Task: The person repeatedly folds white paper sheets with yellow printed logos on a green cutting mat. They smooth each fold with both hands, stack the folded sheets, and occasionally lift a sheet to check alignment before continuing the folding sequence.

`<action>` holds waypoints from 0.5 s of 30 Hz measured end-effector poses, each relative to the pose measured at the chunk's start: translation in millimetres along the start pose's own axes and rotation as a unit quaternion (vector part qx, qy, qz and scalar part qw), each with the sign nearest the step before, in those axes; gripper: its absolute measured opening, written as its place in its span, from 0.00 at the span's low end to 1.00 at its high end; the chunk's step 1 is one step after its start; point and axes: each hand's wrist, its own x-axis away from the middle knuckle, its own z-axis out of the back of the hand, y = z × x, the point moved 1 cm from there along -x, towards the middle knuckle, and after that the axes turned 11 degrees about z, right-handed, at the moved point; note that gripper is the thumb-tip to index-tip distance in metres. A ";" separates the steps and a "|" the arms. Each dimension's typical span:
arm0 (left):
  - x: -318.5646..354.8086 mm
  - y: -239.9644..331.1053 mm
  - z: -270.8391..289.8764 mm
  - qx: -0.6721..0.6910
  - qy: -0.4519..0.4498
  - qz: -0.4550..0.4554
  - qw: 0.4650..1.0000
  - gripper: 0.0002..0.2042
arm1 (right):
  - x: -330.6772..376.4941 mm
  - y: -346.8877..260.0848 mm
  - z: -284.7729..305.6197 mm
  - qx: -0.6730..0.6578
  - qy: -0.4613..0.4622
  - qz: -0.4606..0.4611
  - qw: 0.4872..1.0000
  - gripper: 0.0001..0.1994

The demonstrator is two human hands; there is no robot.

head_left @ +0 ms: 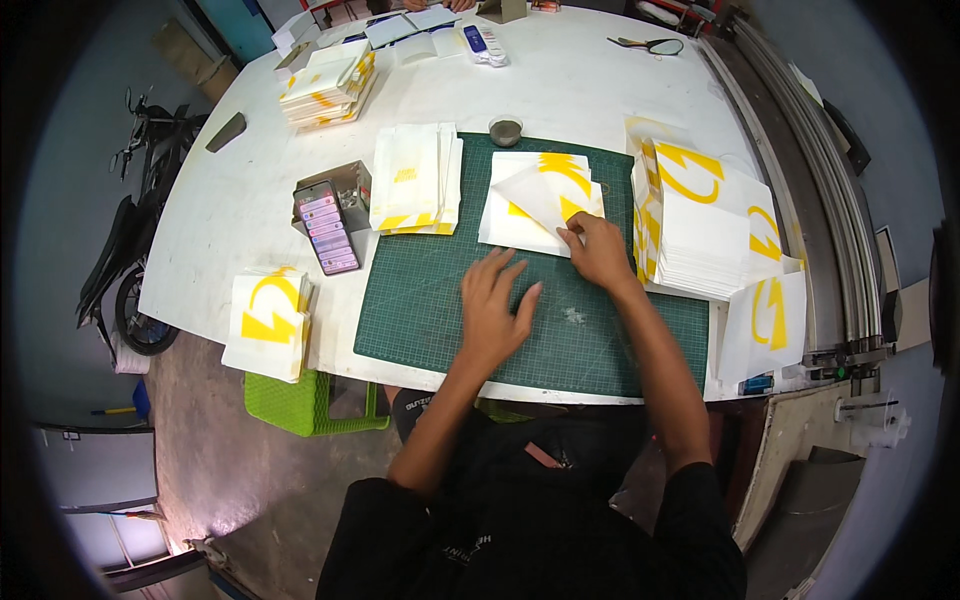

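A white paper piece with yellow print (pixel 548 190) lies on the green cutting mat (pixel 440 320), on top of other white paper. One of its corners is folded over at a slant. My right hand (pixel 598 248) pinches that paper's near right edge between thumb and fingers. Just short of the paper's near edge, my left hand (pixel 494 305) rests over the mat, fingers spread, holding nothing. Left of the paper, a pile of white and yellow printed papers (pixel 416 180) overlaps the mat. A thick stack of similar papers (pixel 700 220) stands to the right of my right hand.
A phone with a lit screen (pixel 328 228) leans on a small grey box (pixel 350 188). A small round dish (pixel 505 130) sits beyond the mat. More printed stacks (pixel 328 85) (pixel 268 322) lie leftward. Scissors (pixel 648 46) lie far right; another person's hands (pixel 420 5) show at the far edge.
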 end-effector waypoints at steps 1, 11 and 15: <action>-14.3 1.9 -9.2 -0.037 -0.016 -0.025 0.999 0.20 | -0.1 -2.0 -0.4 0.014 -0.005 0.014 1.000 0.11; -33.1 -19.1 -55.1 -0.142 -0.092 -0.033 0.985 0.25 | 47.7 -66.7 42.2 0.111 0.176 0.157 0.965 0.10; -35.3 -15.1 -51.4 -0.166 -0.110 -0.024 0.980 0.23 | 42.7 -54.6 18.6 0.090 0.163 0.063 0.980 0.15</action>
